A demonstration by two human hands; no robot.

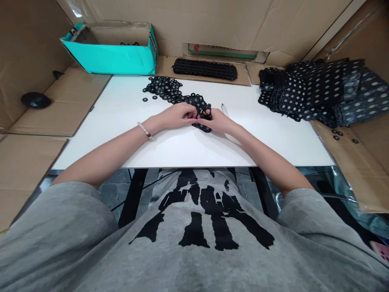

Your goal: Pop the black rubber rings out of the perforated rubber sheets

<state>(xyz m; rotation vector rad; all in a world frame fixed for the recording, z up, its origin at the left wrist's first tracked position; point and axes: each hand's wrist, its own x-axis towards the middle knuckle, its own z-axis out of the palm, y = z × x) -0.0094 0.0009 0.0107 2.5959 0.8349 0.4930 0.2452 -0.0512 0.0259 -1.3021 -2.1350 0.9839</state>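
Both hands meet over the white table, their thumb tips close together. My left hand (181, 115) has its fingers curled in at the edge of a black sheet of joined rings (202, 126). From the other side my right hand (216, 120) pinches the same sheet, part of which stands up between the hands. Some fingertips are hidden by the sheet. Just behind the hands lies a heap of loose black rings (165, 87), with a few single rings at its left. A white pen-like tool (224, 109) rests beyond my right hand.
A turquoise box (109, 56) stands back left, black pieces inside. A stack of black ring sheets (205, 69) lies on cardboard at the back. Many dotted black sheets (316, 89) pile up at right. A black oval object (35, 100) sits on the left cardboard.
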